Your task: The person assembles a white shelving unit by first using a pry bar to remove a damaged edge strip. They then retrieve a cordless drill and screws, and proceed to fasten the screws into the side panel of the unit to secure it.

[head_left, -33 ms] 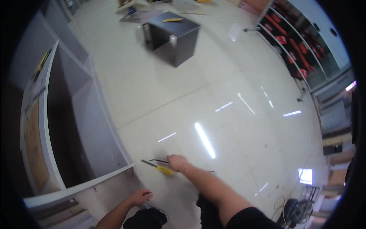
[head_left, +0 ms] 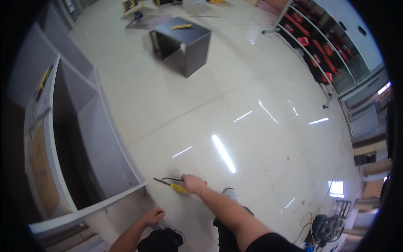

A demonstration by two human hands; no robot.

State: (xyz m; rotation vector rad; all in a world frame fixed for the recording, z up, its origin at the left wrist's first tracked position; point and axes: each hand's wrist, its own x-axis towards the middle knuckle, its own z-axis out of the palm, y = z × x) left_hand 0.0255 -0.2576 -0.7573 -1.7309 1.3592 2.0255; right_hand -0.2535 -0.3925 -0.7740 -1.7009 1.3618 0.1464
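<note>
My right hand (head_left: 194, 183) is low over the floor, closed round a tool with a thin dark shaft (head_left: 171, 179) that points left. A bit of red shows at the other side of the fist, and the rest of the tool is hidden. Just beneath the shaft is a second tool with a yellow handle (head_left: 179, 188) and a dark narrow blade, apparently on the floor. Above my left shoe, my left hand (head_left: 154, 216) hangs with loosely bent fingers, and I see nothing in it.
A grey open-fronted cabinet carcass (head_left: 98, 138) lies along the left, with a yellow-green tool on its side. Ahead stands a dark box-shaped stand (head_left: 184, 31) bearing a yellow object. A wheeled rack (head_left: 308, 50) is at far right; a dark machine (head_left: 327, 229) with a yellow cable is lower right.
The view has shifted slightly, so the stand and rack sit further left. A red bit beside my right fist and my right shoe now show more plainly. My grip is the same.
</note>
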